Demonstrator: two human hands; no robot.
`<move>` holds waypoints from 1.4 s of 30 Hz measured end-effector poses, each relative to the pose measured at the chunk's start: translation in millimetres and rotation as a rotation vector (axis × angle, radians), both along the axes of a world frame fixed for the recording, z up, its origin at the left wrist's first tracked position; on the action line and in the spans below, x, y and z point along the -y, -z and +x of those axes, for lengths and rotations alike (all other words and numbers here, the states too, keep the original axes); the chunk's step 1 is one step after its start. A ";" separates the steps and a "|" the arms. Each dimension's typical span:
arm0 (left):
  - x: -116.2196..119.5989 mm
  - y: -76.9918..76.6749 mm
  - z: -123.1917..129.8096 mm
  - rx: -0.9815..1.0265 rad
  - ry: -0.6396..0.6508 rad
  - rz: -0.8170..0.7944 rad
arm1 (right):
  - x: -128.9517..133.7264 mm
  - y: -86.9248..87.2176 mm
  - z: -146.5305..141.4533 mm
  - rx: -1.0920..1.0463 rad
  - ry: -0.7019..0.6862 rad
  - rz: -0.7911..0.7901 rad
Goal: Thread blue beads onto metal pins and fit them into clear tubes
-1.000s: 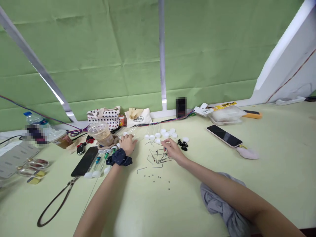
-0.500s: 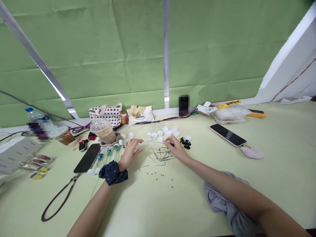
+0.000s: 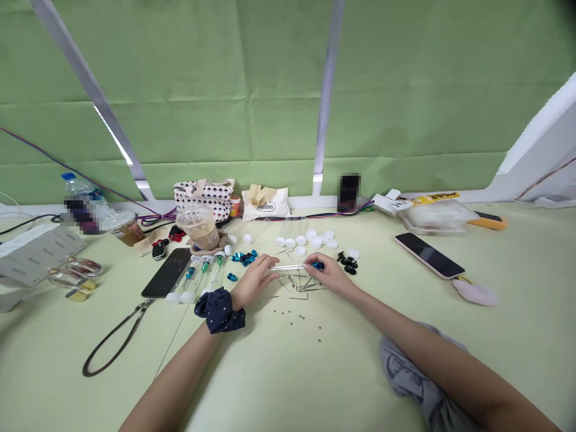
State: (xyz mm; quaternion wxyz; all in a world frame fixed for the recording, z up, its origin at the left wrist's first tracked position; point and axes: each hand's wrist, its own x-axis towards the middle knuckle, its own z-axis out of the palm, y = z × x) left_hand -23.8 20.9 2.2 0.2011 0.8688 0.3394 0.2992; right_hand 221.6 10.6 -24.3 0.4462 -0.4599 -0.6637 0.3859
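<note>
Head view: one slim clear tube (image 3: 288, 267) held over a scatter of small parts

Our left hand (image 3: 254, 279) and right hand (image 3: 328, 273) meet above a pale green tabletop (image 3: 508, 354), with the tube lying roughly level between them. The right fingers (image 3: 324, 264) close in a pinch around the tube's right end, beside a glossy blue metal piece (image 3: 318, 265); how that piece sits against the tube is too small to tell. The left fingers (image 3: 265, 261) reach out, curved and relaxed, their tips at the tube's other end, and we cannot tell whether they grip it or only steady it.

Some of the work on the table looks finished and some does not. Three transparent tubes (image 3: 202, 277) with green and blue fittings and white ends lie side by side on the left, and they look assembled. A black smartphone (image 3: 166, 272) lies just beside them. Beyond our hands, bare glassy tubes (image 3: 290, 229) lie among round white plastic caps (image 3: 312, 237), and these look unfinished. Plenty of loose stock remains: a cluster of shiny blue metal beads (image 3: 245, 258), matte black rubbery pieces (image 3: 348, 263), thin bent steel hex keys (image 3: 302, 285) tangled under the tube, and tiny dark dots (image 3: 292, 318) spaced across the tabletop. A navy polka-dot fabric scrunchie (image 3: 219, 310) sits at the base of our left hand.
</note>
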 end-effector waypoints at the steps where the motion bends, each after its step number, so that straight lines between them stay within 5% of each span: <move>1: 0.3 0.3 0.1 -0.002 -0.002 0.000 | -0.2 0.7 0.1 0.000 -0.004 0.004; 9: 2.2 5.0 4.1 -0.036 0.000 0.033 | 6.6 -5.4 -4.2 -0.095 -0.043 -0.119; 18: 10.2 5.7 12.8 -0.051 -0.021 -0.005 | 5.6 -3.0 -3.1 -0.230 0.010 -0.036; 29: 27.8 -10.2 27.6 -0.036 0.003 -0.170 | 19.8 -12.4 -13.7 -0.389 -0.076 -0.051; 36: 25.9 -4.4 27.0 -0.044 -0.028 -0.172 | 17.9 -12.7 -13.0 -0.156 -0.113 -0.014; 42: 17.2 1.4 19.0 0.024 -0.126 -0.178 | -11.6 5.0 -1.4 0.119 0.071 0.148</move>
